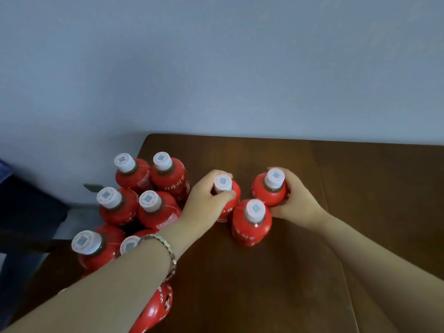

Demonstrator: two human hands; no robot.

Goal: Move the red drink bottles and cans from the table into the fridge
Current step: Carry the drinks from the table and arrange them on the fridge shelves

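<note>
Fingers (224, 195) of the left hand (204, 198) are curling round the neck of a red bottle (236, 192) at the centre of the frame, just under its white cap. The right hand (296, 198) is wrapping its fingers (292, 182) round the shoulder of a second bottle (265, 193) just to the right. Both bottles are standing upright on the dark table (360, 188), seemingly not yet lifted. A third bottle (251, 224) is standing just below and between them, touching or nearly touching both. A cluster of further bottles (156, 210) is crowding the table's left edge. I would say a pickup is getting under way, one bottle per hand. The next move is calling for a straight lift that clears the third bottle's cap, then a carry to the fridge, which is nowhere in view. No cans are showing either.
</note>
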